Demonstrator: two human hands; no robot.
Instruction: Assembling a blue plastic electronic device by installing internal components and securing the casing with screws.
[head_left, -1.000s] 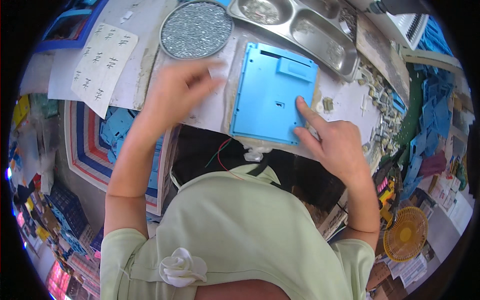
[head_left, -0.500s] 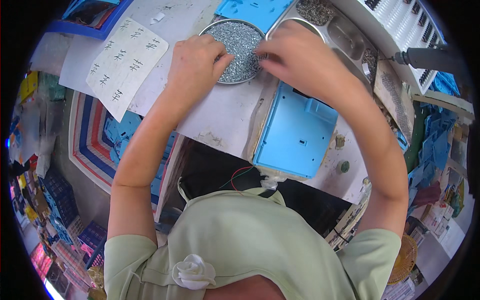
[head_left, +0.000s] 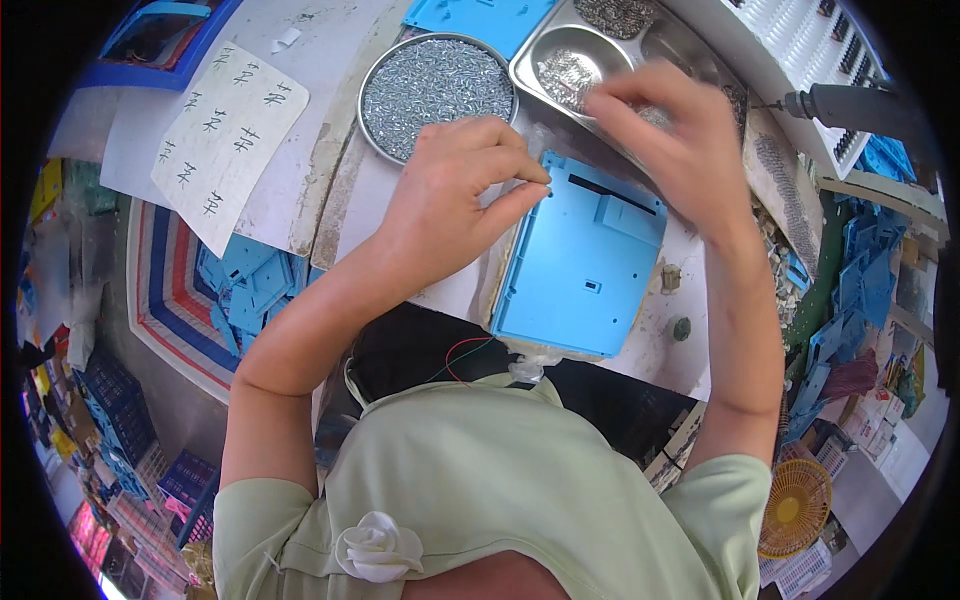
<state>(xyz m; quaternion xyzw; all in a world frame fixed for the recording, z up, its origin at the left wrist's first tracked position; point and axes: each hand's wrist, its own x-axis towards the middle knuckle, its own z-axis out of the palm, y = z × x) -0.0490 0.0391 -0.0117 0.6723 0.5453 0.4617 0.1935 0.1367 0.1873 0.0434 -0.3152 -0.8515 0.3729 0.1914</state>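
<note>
A blue plastic panel (head_left: 575, 260) with a slot and a raised block lies flat in front of me. My left hand (head_left: 465, 185) is at its far left corner, thumb and forefinger pinched together; what they hold, if anything, is too small to make out. Beyond that hand stands a round metal dish (head_left: 430, 85) full of small silver screw-like pieces. My right hand (head_left: 680, 140) hovers over the near side of a compartmented metal tray (head_left: 535, 85). Motion blurs its fingers, and nothing can be seen held in them.
A paper sheet with handwritten marks (head_left: 230, 140) lies left of the dish. A dark power screwdriver (head_left: 860, 108) points in from the right, before a white rack (head_left: 800, 60). Blue plastic parts (head_left: 250, 285) fill a striped bag at left. Another blue panel (head_left: 480, 20) lies at the far edge.
Both hands have left the dish. My left hand has come nearer, to the panel's corner; my right hand has moved right, over the tray. The whole view has shifted slightly.
</note>
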